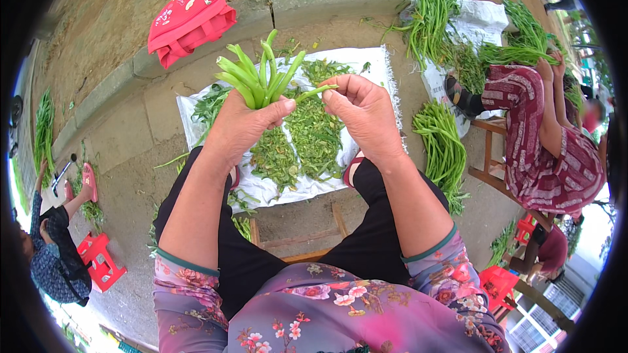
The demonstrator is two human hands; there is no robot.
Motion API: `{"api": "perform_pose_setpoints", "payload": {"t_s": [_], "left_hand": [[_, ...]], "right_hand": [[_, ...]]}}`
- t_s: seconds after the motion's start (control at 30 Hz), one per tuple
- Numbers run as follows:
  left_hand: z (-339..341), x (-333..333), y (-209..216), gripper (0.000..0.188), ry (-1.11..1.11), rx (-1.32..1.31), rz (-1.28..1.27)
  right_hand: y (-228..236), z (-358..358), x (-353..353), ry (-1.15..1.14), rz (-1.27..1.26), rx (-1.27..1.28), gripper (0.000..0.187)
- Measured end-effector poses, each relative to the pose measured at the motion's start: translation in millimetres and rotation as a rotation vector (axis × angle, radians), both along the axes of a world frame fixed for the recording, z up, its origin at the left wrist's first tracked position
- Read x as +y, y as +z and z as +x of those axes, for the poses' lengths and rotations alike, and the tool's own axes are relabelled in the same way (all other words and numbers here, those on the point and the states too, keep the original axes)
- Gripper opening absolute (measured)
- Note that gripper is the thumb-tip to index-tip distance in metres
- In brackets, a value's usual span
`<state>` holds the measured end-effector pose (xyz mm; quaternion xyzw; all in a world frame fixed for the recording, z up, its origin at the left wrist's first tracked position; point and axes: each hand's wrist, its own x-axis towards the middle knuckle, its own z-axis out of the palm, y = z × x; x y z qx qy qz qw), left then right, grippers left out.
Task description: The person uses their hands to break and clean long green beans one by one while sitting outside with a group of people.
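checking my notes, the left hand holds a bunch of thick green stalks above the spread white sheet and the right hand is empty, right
Not quite: the right hand is not empty; the head view shows it pinching a thin green stem. The left hand does hold the bunch of thick green stalks above the spread white sheet.

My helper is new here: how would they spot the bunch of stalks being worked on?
Find the white sheet, strewn with green leaves. Above its left half, the left grip holds a bunch of thick, pale-green stalks. Unlike the stalk heap on the ground to the right, this bunch is held up, its ends fanning outward.
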<state>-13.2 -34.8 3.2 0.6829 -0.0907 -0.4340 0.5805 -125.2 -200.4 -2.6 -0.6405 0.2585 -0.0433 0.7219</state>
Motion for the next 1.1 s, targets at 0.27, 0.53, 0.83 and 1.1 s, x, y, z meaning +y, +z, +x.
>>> {"api": "perform_pose_setpoints", "payload": {"t_s": [0.27, 0.53, 0.83, 1.1], "left_hand": [[-5.5, -2.0, 4.8, 0.020, 0.000, -0.002, -0.014], [12.1, 8.3, 6.4, 0.019, 0.065, 0.027, -0.026], [19.2, 12.3, 3.6, 0.022, 0.102, 0.004, -0.018], [14.2, 4.9, 2.2, 0.019, 0.014, 0.001, 0.035]], "right_hand": [[-4.6, 0.7, -0.1, -0.014, -0.271, 0.044, 0.011], [5.8, -2.5, -19.0, -0.046, -0.507, -0.007, 0.009], [2.8, -6.6, -21.6, 0.249, -0.578, 0.048, 0.009], [0.9, -5.1, -14.5, 0.287, -0.853, 0.004, 0.011]]}}
